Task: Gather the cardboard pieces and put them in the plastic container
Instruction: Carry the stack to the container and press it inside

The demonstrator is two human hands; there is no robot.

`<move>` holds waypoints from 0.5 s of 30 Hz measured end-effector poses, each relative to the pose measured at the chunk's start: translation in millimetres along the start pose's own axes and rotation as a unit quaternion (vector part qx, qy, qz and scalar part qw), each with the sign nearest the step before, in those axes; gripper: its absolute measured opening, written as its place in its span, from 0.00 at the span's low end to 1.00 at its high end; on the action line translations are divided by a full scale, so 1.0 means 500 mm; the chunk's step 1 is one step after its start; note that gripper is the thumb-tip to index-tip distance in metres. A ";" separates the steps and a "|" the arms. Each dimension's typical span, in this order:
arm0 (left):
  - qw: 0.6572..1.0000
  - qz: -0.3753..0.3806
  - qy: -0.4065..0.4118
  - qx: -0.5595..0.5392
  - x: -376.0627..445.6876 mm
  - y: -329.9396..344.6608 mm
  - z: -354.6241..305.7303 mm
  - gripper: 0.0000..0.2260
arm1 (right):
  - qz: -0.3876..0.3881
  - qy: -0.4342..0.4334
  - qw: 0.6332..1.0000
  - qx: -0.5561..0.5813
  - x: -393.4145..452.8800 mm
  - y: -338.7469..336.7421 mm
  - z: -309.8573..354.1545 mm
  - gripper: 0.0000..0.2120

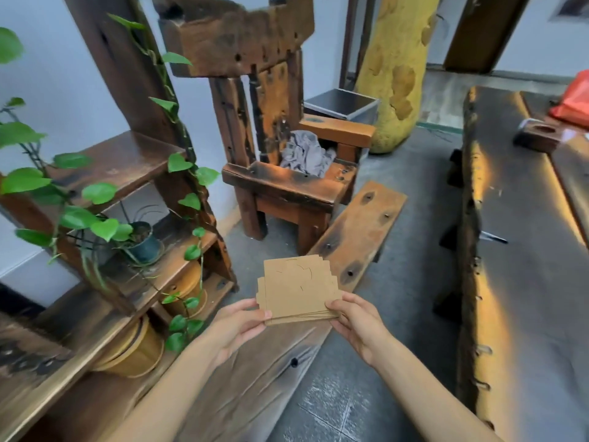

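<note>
1. At the 9 o'clock side a stepped wooden shelf unit (127, 167) is seen, its board edges running down toward 7 o'clock; a trailing green vine (95, 193) is draped over those edges, and a small dark plant pot (145, 240) is set on a middle step.
2. Round wooden tubs (134, 349) are tucked under the lower steps, toward 7 o'clock.
3. The left hand (236, 327) is raised at about 6 o'clock; the near left edge of a fanned stack of cardboard pieces (298, 288) is pinched between its thumb on top and its fingers beneath.
4. The stack is held clear in the air over a long wooden bench (357, 231). The far edges of the stack are stepped, while the near edges lie almost flush.
5. The right hand (357, 327) is closed on the near right corner of the same stack, thumb above and fingers below.
6. At 12 o'clock a heavy wooden chair (280, 173) is placed against the wall, with crumpled grey cloth (306, 154) on its seat; the far end of the bench lies just beside the chair's front right leg.
7. An open strip of grey tiled floor (411, 282) is left between the bench and a long dark table (516, 250) at 3 o'clock, whose rough left edge runs from 1 o'clock toward 5 o'clock.
8. A yellow column (392, 74) stands at 1 o'clock, beyond the floor strip.
</note>
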State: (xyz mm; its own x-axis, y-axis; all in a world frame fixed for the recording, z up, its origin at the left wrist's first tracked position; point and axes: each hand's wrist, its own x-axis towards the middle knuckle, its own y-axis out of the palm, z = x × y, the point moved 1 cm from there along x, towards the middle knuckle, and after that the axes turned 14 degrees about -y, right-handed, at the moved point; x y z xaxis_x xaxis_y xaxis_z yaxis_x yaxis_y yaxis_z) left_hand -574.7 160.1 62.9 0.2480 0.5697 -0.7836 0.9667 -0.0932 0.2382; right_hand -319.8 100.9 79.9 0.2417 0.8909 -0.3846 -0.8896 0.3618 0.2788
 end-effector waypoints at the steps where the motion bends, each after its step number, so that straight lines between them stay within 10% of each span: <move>1: 1.000 0.005 -0.003 0.011 0.006 0.022 0.007 0.22 | -0.009 -0.002 1.000 0.005 -0.006 -0.024 0.000 0.16; 15: 0.984 0.070 -0.047 0.155 0.065 0.191 0.077 0.27 | -0.155 -0.015 0.987 0.023 -0.114 -0.219 -0.062 0.15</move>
State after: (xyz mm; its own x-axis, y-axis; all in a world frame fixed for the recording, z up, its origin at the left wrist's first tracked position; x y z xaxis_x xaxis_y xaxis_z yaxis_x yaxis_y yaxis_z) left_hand -472.0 138.4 38.2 0.3717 0.4568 -0.8082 0.8914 -0.4188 0.1732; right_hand -247.9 2.1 44.0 0.5121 0.7424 -0.4319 -0.7521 0.6305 0.1919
